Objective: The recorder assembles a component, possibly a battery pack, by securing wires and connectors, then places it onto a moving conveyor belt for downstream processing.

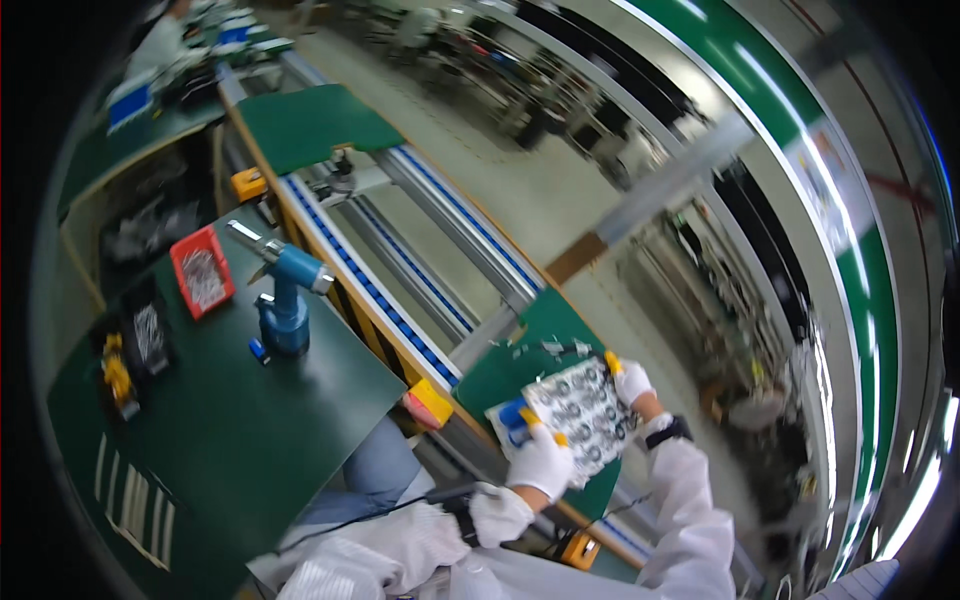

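Note:
A white tray-like sheet (580,408) covered with several dark-grey round parts lies tilted over the green board in front of me. My left hand (541,464), in a white glove with yellow fingertips, grips its near left edge. My right hand (632,384), gloved the same way, has closed on its far right corner. A blue item (512,414) on a pale backing shows beside my left fingers; its kind is unclear. Dark strips or small loose pieces (560,348) lie just beyond the sheet.
On the green table (240,440) at left stand a blue rivet gun (288,300), a red bin (203,272) of small metal parts and black bins (150,335). Conveyor rails (370,275) run past the table. A yellow-and-red block (428,403) sits at its corner. Another person (160,45) is at far left.

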